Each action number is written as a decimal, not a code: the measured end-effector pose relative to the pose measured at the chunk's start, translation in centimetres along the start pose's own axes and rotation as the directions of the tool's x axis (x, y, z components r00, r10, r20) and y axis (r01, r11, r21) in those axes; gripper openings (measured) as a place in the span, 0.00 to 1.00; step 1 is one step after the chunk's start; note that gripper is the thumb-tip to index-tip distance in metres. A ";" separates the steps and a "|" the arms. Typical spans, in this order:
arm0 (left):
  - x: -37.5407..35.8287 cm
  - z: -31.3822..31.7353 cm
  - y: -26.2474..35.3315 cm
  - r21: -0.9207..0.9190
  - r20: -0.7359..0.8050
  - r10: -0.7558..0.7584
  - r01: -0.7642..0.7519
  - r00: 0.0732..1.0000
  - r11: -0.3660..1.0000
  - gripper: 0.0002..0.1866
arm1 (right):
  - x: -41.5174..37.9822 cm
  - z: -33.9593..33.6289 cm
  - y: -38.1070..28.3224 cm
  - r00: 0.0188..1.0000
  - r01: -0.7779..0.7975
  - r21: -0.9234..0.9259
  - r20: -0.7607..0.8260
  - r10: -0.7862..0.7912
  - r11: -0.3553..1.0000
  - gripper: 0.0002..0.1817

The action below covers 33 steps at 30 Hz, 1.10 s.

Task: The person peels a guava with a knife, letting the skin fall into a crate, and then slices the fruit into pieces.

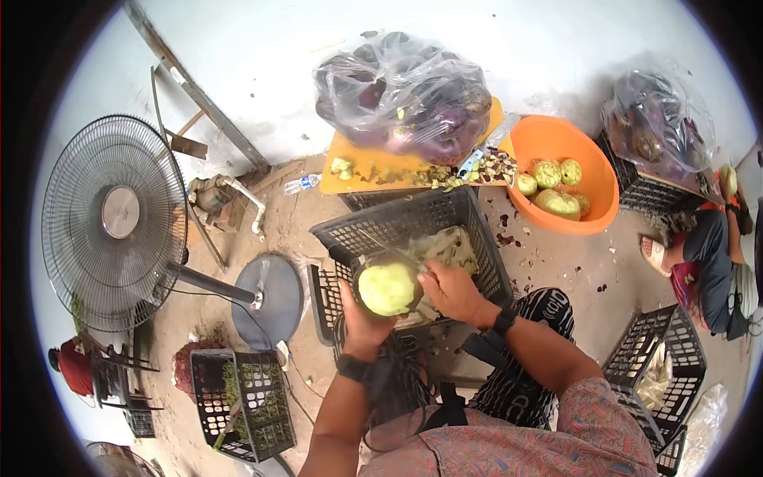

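Observation:
My left hand [362, 318] is wrapped round a partly peeled vegetable [387, 289], pale green on top with dark skin round its edge. On its right side is my right hand [451, 291], its fingers closed round a tool that I cannot make out clearly. Both hands are above a black plastic crate [486, 238] holding pale peelings [445, 245]. Behind the crate, an orange board [338, 163] bears a clear plastic bag of purple vegetables [405, 95], a knife [469, 164] and scraps.
An orange basin [600, 179] with several peeled vegetables stands right of the board. At left are a fan [119, 213] and a crate of greens [242, 397]. Another person [707, 254] sits at far right near a bagged pile [660, 119]; a crate [664, 366] stands lower right.

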State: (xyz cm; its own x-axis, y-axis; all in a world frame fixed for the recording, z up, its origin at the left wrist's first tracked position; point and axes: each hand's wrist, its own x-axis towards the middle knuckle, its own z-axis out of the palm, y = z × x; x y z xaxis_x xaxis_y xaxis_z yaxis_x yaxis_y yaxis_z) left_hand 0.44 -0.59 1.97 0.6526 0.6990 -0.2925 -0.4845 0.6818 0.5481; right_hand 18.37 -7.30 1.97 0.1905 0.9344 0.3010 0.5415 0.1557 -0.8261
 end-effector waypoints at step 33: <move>1.3 -0.9 -1.6 0.017 0.054 0.246 -0.248 0.968 0.969 0.26 | -0.6 -1.5 -0.2 0.930 0.350 -0.368 0.023 -0.367 0.862 0.11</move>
State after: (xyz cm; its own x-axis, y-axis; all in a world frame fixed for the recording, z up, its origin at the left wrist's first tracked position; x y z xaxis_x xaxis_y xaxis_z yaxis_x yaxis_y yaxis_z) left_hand 1.53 -0.59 0.03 0.5438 0.8326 -0.1055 -0.6208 0.4836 0.6170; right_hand 19.34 -8.37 2.70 -0.0408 0.8190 0.5723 0.8346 0.3429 -0.4312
